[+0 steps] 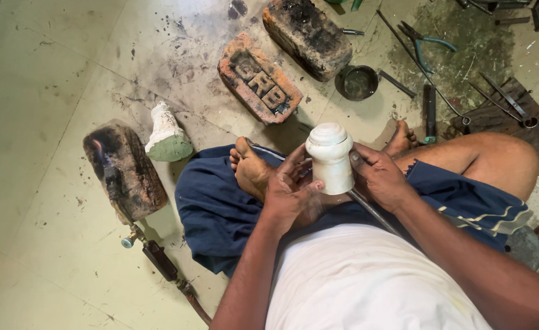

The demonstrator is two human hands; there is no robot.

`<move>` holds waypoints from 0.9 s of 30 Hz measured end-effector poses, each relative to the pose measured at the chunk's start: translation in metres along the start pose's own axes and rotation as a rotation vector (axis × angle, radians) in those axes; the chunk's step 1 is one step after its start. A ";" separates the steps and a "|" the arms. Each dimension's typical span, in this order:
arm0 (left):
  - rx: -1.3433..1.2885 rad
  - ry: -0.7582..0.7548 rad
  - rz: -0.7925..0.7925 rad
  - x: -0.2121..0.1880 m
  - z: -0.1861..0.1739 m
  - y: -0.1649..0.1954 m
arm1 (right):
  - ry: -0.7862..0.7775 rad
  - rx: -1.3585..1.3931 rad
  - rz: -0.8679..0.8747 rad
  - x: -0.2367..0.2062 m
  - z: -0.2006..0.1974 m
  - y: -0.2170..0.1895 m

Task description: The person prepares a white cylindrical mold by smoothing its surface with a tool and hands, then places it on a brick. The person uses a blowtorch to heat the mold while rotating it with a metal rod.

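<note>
- Left hand (291, 192) fingers wrap the white ribbed mould (330, 157).
- Right hand (376, 177) grips its right side.
- Two sooty bricks (259, 78) lie far.

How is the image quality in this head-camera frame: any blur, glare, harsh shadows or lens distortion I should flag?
Head view: soft, even daylight, no glare; the white ribbed cylinder held between the left hand and right hand is bright but keeps its detail. Head view: short, soft shadows beside the bricks. Head view: focus is sharp mid-frame; wide-angle stretch enlarges the white shirt and forearms at the bottom edge.
</note>
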State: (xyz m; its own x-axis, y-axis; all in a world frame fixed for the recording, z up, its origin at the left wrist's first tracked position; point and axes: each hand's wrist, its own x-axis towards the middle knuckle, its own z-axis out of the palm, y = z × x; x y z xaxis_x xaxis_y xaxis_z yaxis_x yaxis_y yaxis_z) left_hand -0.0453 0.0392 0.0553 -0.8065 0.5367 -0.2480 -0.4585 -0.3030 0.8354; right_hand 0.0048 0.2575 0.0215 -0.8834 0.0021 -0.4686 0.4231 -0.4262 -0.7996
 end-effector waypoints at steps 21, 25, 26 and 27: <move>-0.083 0.092 -0.110 -0.006 0.003 0.000 | -0.056 -0.131 -0.010 0.000 0.010 -0.008; -0.077 0.112 -0.105 -0.006 0.004 0.001 | -0.003 -0.334 -0.198 -0.006 0.019 -0.023; -0.067 0.114 -0.093 -0.005 0.005 0.001 | 0.001 -0.375 -0.289 -0.008 0.022 -0.029; -0.058 0.119 -0.081 -0.006 0.005 0.001 | -0.036 -0.374 -0.295 -0.011 0.022 -0.037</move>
State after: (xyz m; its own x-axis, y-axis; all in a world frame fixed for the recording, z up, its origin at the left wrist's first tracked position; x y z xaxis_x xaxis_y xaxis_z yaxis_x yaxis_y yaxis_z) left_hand -0.0394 0.0398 0.0604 -0.8030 0.4652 -0.3725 -0.5417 -0.3092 0.7816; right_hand -0.0058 0.2529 0.0643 -0.9803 0.0401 -0.1933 0.1909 -0.0571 -0.9799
